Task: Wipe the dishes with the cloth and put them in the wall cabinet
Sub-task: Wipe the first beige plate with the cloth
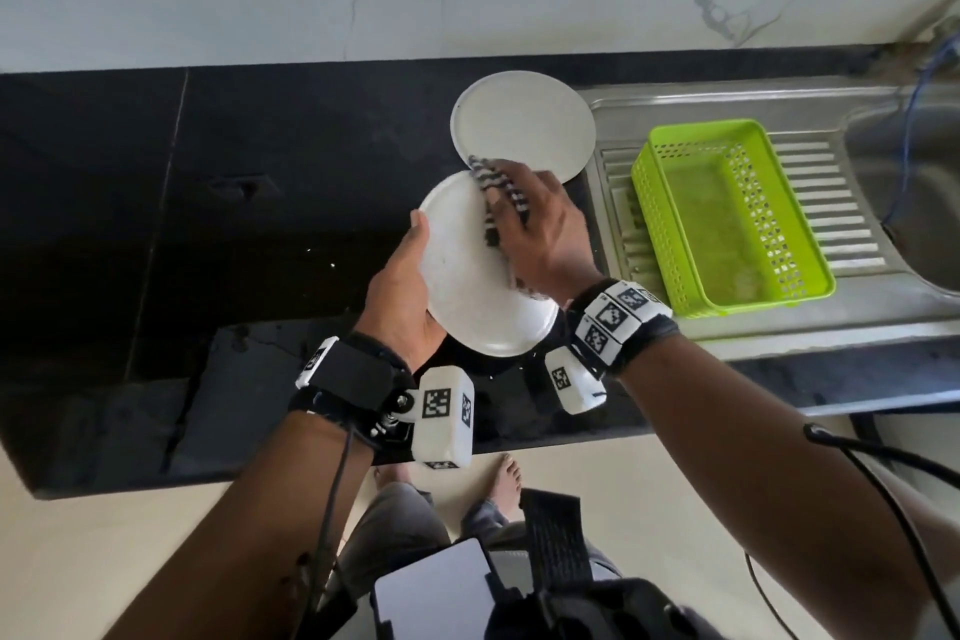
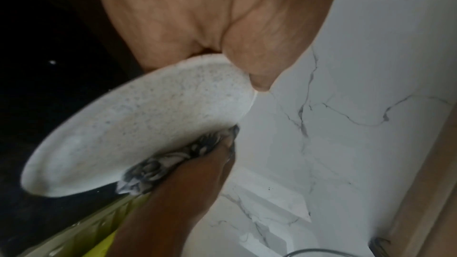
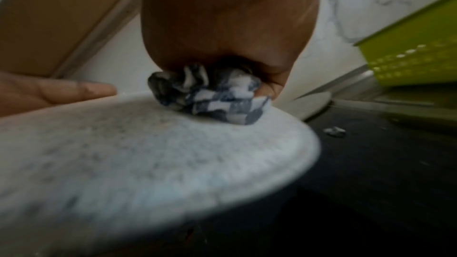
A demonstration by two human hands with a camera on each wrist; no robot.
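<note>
Head view, left to right: your left hand (image 1: 402,286) is cradling the speckled plate (image 1: 467,286) above the black counter (image 1: 208,224), thumb curling over its left rim, fingers hidden underneath. Your right hand (image 1: 540,234) is bunching the checked cloth (image 1: 498,187) in curled fingers and pressing it onto the plate's far edge. A second plate (image 1: 522,130) is lying just beyond, beside the green basket (image 1: 727,213) on the sink drainboard (image 1: 831,203). I'd be bracing that rim firmly and sweeping in overlapping arcs right to the lip, then flipping it for the underside
</note>
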